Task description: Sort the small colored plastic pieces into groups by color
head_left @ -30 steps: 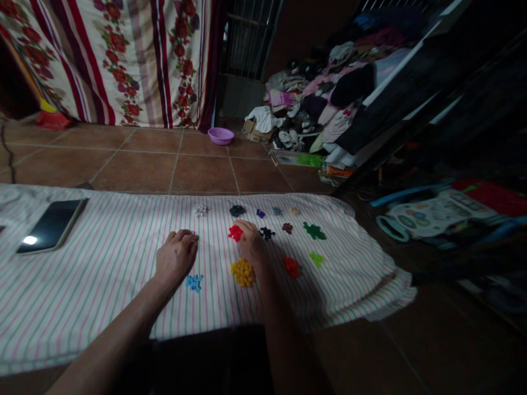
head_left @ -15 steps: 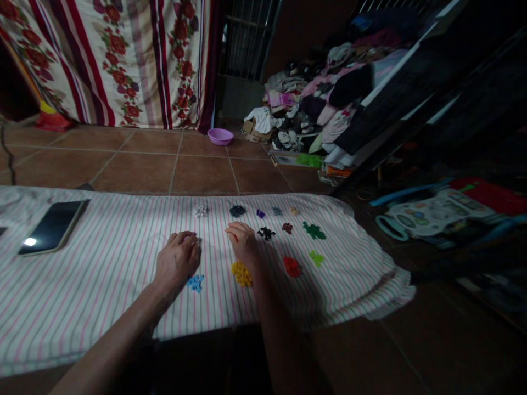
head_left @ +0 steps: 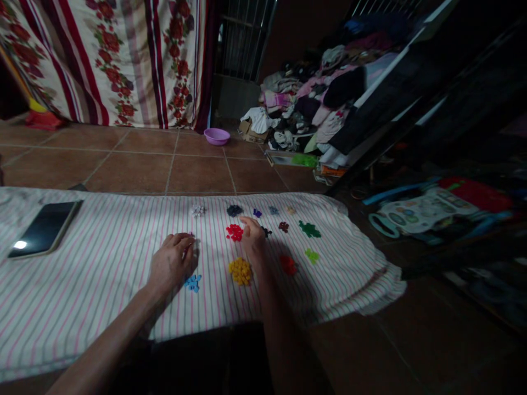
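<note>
My left hand [head_left: 173, 258] rests on the striped cloth with its fingers curled together. A tiny purplish spot shows at its fingertips, but what they hold is hidden. Just below that hand lies a small pile of light blue pieces [head_left: 192, 283]. My right hand [head_left: 253, 237] has its fingers bent and drawn together, beside a pile of bright red pieces [head_left: 234, 232]. It partly covers some black pieces [head_left: 267, 232]. Anything between its fingers is too small to make out. Yellow pieces [head_left: 240, 271] lie left of my right forearm, and orange-red pieces [head_left: 287, 265] lie right of it.
Along the far side lie white [head_left: 198, 210], dark grey [head_left: 234, 210], violet [head_left: 257, 213], grey-blue [head_left: 274, 210] and tan pieces [head_left: 290, 209]. Brown [head_left: 284, 226], dark green [head_left: 309, 229] and lime pieces [head_left: 312, 255] sit rightward. A phone [head_left: 45, 229] lies left.
My right hand has shifted right, off the bright red pile, which now shows beside it. My left hand stays in about the same spot. The whole view has shifted slightly.
</note>
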